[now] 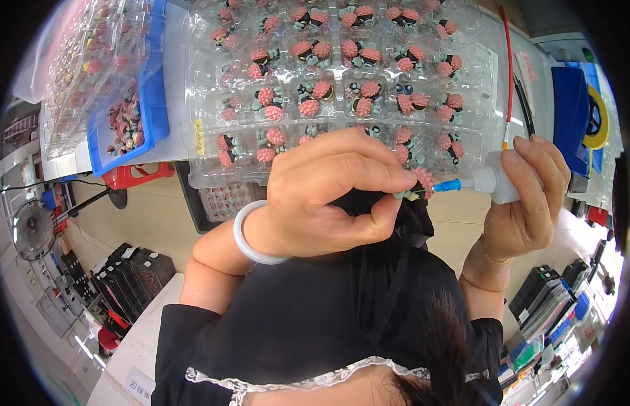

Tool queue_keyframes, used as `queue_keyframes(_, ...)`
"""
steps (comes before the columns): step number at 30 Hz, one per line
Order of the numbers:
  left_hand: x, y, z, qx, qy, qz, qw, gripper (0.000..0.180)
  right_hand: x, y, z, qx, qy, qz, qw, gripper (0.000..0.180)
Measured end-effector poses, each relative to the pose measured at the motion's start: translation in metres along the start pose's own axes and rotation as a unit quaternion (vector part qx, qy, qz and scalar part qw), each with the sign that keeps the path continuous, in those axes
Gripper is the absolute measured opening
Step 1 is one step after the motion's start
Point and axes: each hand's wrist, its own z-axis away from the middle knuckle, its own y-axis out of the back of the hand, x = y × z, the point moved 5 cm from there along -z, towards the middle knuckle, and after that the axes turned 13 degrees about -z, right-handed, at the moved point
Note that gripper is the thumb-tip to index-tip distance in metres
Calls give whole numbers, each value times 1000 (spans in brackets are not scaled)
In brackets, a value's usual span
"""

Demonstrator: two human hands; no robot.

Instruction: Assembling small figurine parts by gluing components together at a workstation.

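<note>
Between the thumb and fingertips of my left hand point(335, 193) is a small pink flower ornament point(424, 181) with a dark part and pale green bits. My right hand point(531, 196) grips a translucent white squeeze bottle point(494, 179) with a blue nozzle tip point(447, 185). The bottle lies tilted sideways, its tip at the right side of the pink flower; whether they touch I cannot tell. Behind my hands, a clear plastic tray point(213, 95) holds rows of similar pink flower ornaments in its pockets. My left hand covers part of its front rows.
At the left, a blue bin point(152, 128) holds loose ornaments beside stacked clear trays point(91, 81). A red-handled brush point(509, 74), dark tools point(523, 101) and a yellow tape roll point(597, 118) lie at the right. Below the table edge sits a dark crate point(193, 196); a fan point(34, 230) stands far left.
</note>
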Motion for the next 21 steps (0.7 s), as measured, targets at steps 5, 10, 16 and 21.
queue_keyframes(5,0,0,0,2,-2,2,1000,26,-4,2,-2,-23,-8,14,1000,26)
queue_keyframes(10,0,0,0,1,-1,8,1000,27,-6,2,-4,-42,-15,25,999,24)
queue_keyframes(16,0,-1,0,0,-9,8,1000,27,-4,4,-4,-18,27,25,999,25)
queue_keyframes(21,0,-2,1,0,-16,6,1000,28,-8,5,-8,-13,42,45,998,24)
